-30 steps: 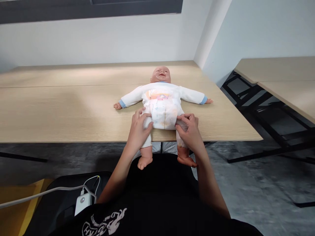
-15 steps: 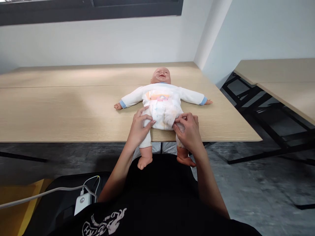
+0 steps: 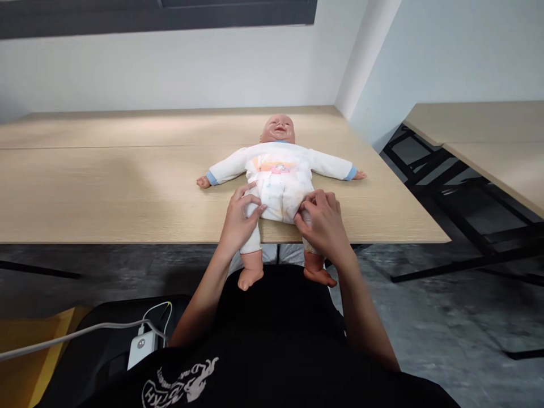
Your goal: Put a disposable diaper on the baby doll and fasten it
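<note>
A baby doll (image 3: 278, 131) in white clothes with blue cuffs lies on its back, arms spread and feet hanging past the table's front edge. Around its hips is a white diaper (image 3: 278, 195) with a coloured print across the waistband. My left hand (image 3: 241, 218) rests over one thigh, thumb and a finger closed at the diaper's leg edge, the index finger reaching up its side. At the opposite leg opening, my right hand (image 3: 323, 222) has bent fingers pinching the diaper's edge. Its fingertips are partly hidden.
The doll lies on a light wooden table (image 3: 161, 209) against a white wall. To the right stands another table (image 3: 488, 127) with black folding legs. At lower left, a white device (image 3: 142, 348) with cables lies on a black chair (image 3: 89, 351).
My right hand has shifted slightly up and inward along the diaper's leg edge, its fingers curling more. My left hand has barely moved; the doll lies as before.
</note>
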{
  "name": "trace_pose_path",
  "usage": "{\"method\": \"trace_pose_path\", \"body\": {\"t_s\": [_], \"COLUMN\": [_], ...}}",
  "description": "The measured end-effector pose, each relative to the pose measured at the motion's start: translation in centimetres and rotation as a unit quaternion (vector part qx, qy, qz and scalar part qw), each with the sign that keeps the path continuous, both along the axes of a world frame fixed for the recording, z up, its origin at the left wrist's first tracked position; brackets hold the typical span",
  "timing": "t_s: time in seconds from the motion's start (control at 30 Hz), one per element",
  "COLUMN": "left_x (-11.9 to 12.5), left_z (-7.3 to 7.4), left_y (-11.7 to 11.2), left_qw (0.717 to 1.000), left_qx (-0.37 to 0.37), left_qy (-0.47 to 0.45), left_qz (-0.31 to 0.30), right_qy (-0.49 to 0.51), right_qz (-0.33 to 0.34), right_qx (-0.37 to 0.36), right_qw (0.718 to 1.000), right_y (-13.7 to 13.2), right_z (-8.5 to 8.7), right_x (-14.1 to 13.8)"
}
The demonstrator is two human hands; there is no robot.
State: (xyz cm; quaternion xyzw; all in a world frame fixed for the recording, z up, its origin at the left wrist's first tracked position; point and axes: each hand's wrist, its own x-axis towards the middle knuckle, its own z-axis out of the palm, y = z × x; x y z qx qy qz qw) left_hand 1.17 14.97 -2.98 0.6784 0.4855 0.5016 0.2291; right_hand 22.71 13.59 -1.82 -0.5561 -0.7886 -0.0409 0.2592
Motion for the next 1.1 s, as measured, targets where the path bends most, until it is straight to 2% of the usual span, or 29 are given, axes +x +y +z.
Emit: {"method": "trace_pose_path", "body": {"t_s": [0.1, 0.23, 0.33, 0.43, 0.57, 0.67, 0.87, 1.1], "left_x": [-0.2, -0.2, -0.5, -0.8, -0.3, 0.4, 0.5, 0.6], "left_z": [0.4, 1.0, 1.2, 1.3, 1.4, 1.4, 1.1, 1.2], "left_y": [-0.2, -0.6, -0.9, -1.4, -2.1, -2.2, -2.1, -2.2], "left_qw": [1.000, 1.000, 0.999, 0.997, 0.988, 0.986, 0.990, 0.990], "left_qx": [0.019, 0.025, 0.018, -0.001, -0.044, -0.041, -0.017, -0.004], "left_qy": [-0.020, -0.003, 0.026, 0.078, 0.142, 0.149, 0.130, 0.133], "left_qz": [0.005, 0.013, 0.009, 0.010, 0.036, 0.059, 0.053, 0.047], "right_qy": [0.022, 0.024, 0.042, 0.068, 0.075, 0.082, 0.063, 0.097], "right_qz": [-0.031, -0.071, -0.057, -0.013, 0.015, 0.016, 0.033, -0.026], "right_qx": [0.030, 0.053, 0.032, 0.010, 0.004, 0.002, -0.013, -0.001], "right_qw": [0.999, 0.996, 0.997, 0.998, 0.997, 0.996, 0.997, 0.995], "right_y": [-0.1, -0.7, -1.3, -2.0, -2.8, -2.9, -2.8, -2.2], "right_z": [0.1, 0.3, 0.7, 1.2, 1.6, 1.6, 1.1, 0.7], "right_x": [0.8, 1.5, 1.7, 1.9, 1.6, 1.1, 0.9, 0.7]}}
